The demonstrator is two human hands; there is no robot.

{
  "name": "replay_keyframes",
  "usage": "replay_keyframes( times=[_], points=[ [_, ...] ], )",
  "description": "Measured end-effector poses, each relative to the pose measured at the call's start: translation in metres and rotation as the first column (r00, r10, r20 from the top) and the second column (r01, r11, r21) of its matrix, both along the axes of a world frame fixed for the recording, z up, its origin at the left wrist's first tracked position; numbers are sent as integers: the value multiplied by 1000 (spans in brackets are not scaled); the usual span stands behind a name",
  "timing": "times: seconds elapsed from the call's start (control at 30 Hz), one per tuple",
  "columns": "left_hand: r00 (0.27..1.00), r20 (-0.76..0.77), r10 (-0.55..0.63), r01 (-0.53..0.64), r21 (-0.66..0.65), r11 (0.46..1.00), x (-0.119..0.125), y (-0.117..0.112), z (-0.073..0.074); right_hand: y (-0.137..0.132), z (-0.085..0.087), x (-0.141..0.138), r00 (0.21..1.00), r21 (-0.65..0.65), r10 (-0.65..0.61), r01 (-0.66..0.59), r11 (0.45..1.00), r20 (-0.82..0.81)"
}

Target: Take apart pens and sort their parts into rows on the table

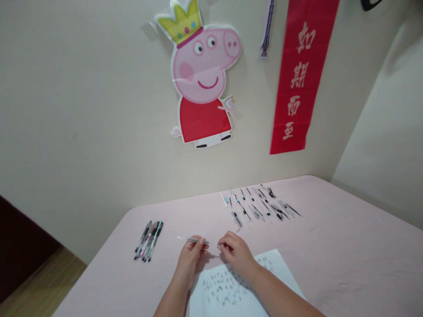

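Between the thumb and fingers of my left hand [192, 255] is a slim pen [183, 238], its clear end pointing left and its darker end pointing right. My right hand [237, 253] is close by on the right, fingers curled and pinched together; whatever they hold is too small to make out. A narrow gap separates the two hands. Under my right hand and forearm lies a white sheet of paper [228, 304] covered in dark handwritten marks.
Several assembled pens [149, 241] lie bunched at the left. Farther back on the right, many pen parts [257, 213] are spread in rows on the pink tabletop [343, 246]. The wall behind carries a cartoon pig cutout [205, 119] and a red banner [299, 88].
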State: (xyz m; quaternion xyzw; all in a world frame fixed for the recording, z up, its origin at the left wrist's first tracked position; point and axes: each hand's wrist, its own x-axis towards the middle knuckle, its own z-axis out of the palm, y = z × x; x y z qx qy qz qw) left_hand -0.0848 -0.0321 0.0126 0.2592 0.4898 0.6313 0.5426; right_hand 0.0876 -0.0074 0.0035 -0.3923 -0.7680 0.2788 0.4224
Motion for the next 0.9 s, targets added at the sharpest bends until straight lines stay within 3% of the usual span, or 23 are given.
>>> replay_keyframes(
  times=[0.23, 0.37, 0.47, 0.7, 0.77, 0.9],
  points=[
    [939, 58, 339, -339, -16, 941, -26, 8, -3, 2, 1, 3, 991, -38, -135, 136, 990, 17],
    [920, 19, 391, -391, -14, 920, -32, 7, -4, 5, 1, 5, 984, -55, -177, 178, 983, 17],
    [939, -28, 341, -342, -13, 940, -28, 8, -4, 6, 0, 6, 980, -57, -198, 199, 978, 28],
    [984, -171, 54, -69, -80, 994, -4, 10, -3, 10, -4, 6, 975, -122, -217, 221, 968, 47],
    [956, -290, -35, 3, -110, 994, 4, 7, -3, 10, -6, 6, 978, -143, -209, 210, 967, 23],
    [796, -563, -222, 183, -125, 975, 14, -1, -3, 8, -4, 5, 982, -182, -190, 187, 965, 1]
  ],
)
